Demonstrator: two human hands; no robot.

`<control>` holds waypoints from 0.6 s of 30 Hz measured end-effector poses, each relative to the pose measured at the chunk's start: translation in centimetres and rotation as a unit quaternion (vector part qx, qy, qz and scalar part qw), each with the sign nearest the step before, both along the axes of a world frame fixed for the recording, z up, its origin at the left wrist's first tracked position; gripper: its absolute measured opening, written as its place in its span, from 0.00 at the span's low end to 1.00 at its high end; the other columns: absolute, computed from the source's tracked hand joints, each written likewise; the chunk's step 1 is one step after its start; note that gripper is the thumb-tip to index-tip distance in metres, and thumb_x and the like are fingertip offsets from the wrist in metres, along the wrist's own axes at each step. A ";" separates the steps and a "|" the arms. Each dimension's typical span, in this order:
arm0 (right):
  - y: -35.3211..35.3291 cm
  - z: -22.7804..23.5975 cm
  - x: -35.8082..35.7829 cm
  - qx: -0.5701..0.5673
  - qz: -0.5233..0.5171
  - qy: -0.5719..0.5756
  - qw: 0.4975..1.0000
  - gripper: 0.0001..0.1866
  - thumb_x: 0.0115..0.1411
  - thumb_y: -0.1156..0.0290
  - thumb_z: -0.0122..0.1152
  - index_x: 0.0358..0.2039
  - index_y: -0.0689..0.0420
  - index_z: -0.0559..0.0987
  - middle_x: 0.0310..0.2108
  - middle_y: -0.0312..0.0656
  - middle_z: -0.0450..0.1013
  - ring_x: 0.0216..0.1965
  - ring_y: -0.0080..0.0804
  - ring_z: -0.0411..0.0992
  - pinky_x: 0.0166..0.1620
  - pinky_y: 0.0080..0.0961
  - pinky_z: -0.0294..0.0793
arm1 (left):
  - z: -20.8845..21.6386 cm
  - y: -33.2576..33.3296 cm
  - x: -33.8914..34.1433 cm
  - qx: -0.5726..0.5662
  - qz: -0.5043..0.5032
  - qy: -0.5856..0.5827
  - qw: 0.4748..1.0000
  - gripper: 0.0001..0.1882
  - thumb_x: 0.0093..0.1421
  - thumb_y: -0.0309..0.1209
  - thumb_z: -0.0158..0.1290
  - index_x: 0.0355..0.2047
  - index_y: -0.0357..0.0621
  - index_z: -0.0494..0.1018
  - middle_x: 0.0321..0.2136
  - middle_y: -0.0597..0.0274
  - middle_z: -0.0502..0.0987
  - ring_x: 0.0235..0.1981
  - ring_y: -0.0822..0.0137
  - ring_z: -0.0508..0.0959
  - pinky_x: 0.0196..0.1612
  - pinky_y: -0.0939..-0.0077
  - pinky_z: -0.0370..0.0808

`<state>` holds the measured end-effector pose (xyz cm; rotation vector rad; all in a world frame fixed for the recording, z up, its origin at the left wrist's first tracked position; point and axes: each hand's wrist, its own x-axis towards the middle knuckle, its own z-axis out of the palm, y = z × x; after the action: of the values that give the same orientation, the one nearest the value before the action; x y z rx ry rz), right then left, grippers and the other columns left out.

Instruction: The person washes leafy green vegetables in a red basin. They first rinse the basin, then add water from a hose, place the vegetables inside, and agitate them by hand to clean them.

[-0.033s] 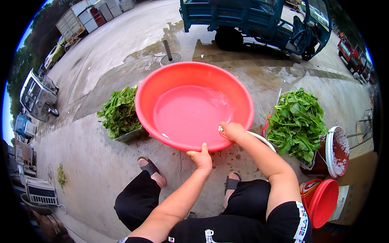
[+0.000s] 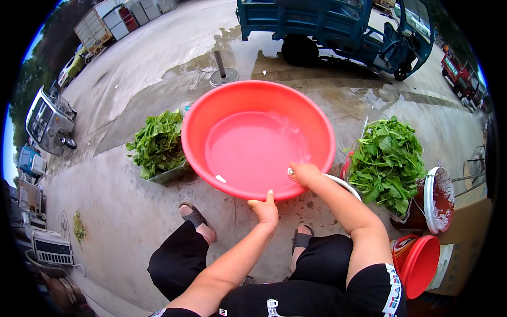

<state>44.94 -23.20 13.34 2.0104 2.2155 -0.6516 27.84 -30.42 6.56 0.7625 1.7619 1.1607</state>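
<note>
A large round red basin is tilted up in front of me, with a shallow layer of water in its bottom. My left hand grips its near rim, thumb on top and fingers hidden beneath. Just inside the near right rim, my right hand is closed around something mostly hidden, with a small pale round end showing at its fingers. Clear water splashes beside that hand. A small white piece lies against the basin's near left inner wall. A white curved band passes beside my right forearm.
Leafy greens fill containers at left and right. A dark red bucket with a white rim and a bright red bucket stand at right. A weighted post stands beyond the basin, near a blue cargo tricycle.
The basin has shifted slightly to the right, and my left hand has moved with it. The small white piece shows more plainly. Water splashes beside my right hand.
</note>
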 end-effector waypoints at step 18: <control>0.8 -0.3 -0.4 0.103 -0.063 0.103 0.987 0.24 0.57 0.62 0.59 0.53 0.53 0.68 0.33 0.54 0.75 0.37 0.54 0.74 0.39 0.45 0.72 | -3.5 -3.3 -0.2 -0.392 -0.271 -0.370 0.797 0.30 0.67 0.40 0.40 0.65 0.38 0.49 0.58 0.40 0.62 0.51 0.46 0.73 0.48 0.59 0.76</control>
<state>44.52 -22.38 13.03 2.2947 2.3725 -0.6980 27.65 -33.69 3.10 0.1963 1.0583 0.1878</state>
